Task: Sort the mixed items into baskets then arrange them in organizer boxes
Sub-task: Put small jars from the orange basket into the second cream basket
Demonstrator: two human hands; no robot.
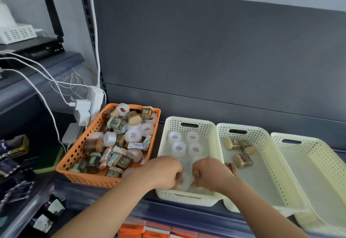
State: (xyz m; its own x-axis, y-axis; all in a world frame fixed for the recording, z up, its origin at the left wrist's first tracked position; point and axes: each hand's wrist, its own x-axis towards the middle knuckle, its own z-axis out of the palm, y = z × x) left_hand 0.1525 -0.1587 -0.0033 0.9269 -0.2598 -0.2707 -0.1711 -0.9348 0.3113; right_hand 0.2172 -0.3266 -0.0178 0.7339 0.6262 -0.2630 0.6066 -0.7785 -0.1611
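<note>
Two hands meet over the near end of the first cream basket [215, 131] on a shop shelf, a sorting job caught mid-step. The left hand [164, 170] curls its fingers onto the left edge of a white roll [185, 182] low in the basket. The right hand [210, 172] has its fingers curled at the roll's right edge, touching or just beside it — whether it truly grips cannot be told.

The roll lies directly between the two hands, as near to one as to the other, at the front of the basket. It is round, with no long side to line up, and its tilt is hard to read behind the fingers. Farther back, toward the rear wall, four rolls [179, 147] sit in two neat pairs, so the likely next move is a short push away from the body to continue those rows.

The unsorted heap waits in the orange basket [74, 155] just to the left — closer to the left hand. Brown jars [242, 161] lie in the second cream basket [262, 138], on the right hand's side.
</note>
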